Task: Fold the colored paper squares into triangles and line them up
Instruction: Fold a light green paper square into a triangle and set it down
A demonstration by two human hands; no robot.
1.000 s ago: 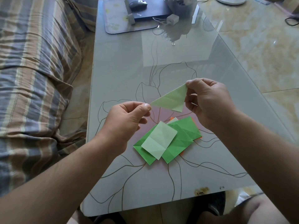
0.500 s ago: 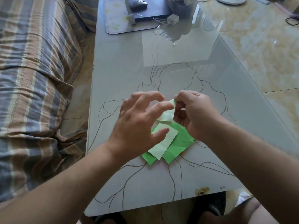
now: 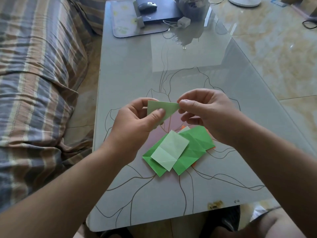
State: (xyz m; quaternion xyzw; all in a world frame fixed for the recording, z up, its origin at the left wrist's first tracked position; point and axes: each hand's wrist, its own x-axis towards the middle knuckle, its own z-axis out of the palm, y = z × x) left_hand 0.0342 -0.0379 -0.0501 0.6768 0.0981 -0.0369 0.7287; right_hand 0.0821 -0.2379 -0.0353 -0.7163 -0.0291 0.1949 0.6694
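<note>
Hands (image 3: pixel 135 121) pinching raised triangle (image 3: pixel 162 109)

Paper pile (image 3: pixel 178 152) lies on table (image 3: pixel 130 69), lower centre. Folded triangle (image 3: pixel 163 109) above it, between left hand (image 3: pixel 135 122) and right hand (image 3: pixel 207 114). Mouse (image 3: pixel 147 6) at top, probably on a laptop (image 3: pixel 159 12).

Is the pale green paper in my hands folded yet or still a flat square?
Folded. The pale green paper shows as a triangle, held above the table between the left hand and the right hand, which pinches its pointed tip.
</note>
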